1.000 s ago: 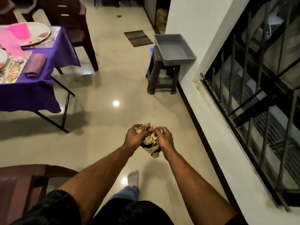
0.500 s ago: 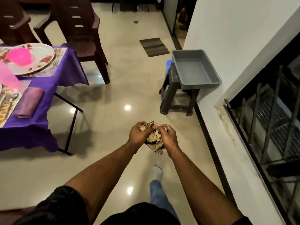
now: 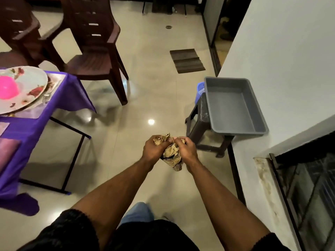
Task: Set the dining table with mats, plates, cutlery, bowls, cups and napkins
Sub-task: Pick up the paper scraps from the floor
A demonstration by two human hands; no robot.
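Your left hand (image 3: 154,148) and right hand (image 3: 184,151) meet out in front of you over the tiled floor (image 3: 145,98), both sets of fingers curled tight around a crumpled tan patterned cloth (image 3: 171,154) bunched between them, its tail hanging below your palms. Off to your left, the purple-draped table (image 3: 34,124) carries a floral plate (image 3: 27,87) with a pink bowl (image 3: 7,88) on it, while ahead on your right an empty grey tray (image 3: 233,105) sits on a dark stool (image 3: 201,124) against the white wall. No writing or label is legible on anything you hold or face.
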